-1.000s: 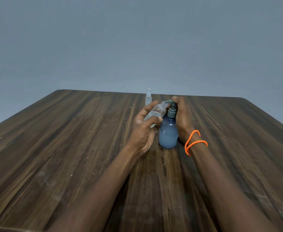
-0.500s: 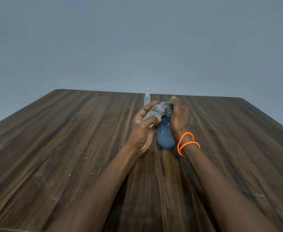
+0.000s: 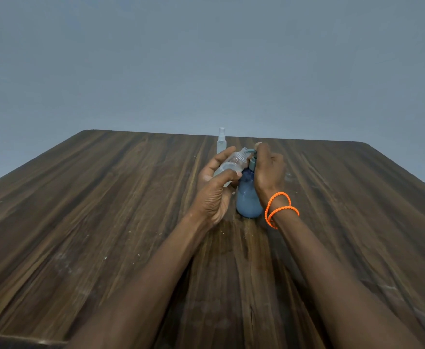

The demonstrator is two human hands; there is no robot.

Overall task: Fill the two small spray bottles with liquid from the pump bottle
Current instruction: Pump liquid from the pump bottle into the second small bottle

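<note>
My left hand (image 3: 215,190) grips a clear small spray bottle (image 3: 231,165), tilted, its open neck right at the spout of the blue pump bottle (image 3: 248,197) standing on the wooden surface (image 3: 105,222). My right hand (image 3: 269,172) curls over the pump head, fingers (image 3: 258,146) on top (orange bracelet (image 3: 280,210) at that wrist). The second spray bottle (image 3: 221,142) stands upright just beyond.

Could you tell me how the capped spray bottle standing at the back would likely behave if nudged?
The capped spray bottle looks tall and narrow, so it would probably tip rather than slide. It appears to be clear, thin plastic, so likely light. Being round, it might roll across the table once down.
</note>
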